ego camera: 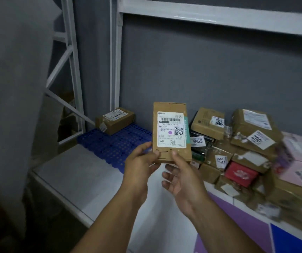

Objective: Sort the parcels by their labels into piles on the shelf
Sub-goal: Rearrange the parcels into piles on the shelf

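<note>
A flat brown cardboard parcel with a white label (171, 132) is being held upright above the white metal shelf (77, 172). Its lower edge is being pinched by the left hand (139, 165) and by the thumb of the right hand (181, 178), the other fingers being spread loosely. Sorting is being judged barely begun: one brown cardboard box (116, 120) is lying on the blue perforated mat (117, 145), and a jumbled heap of mixed parcels (241, 148) is crowding the right.

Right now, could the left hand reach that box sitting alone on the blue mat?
Probably yes: nothing stands between the left hand and the lone box, but it holds the labelled parcel.
</note>
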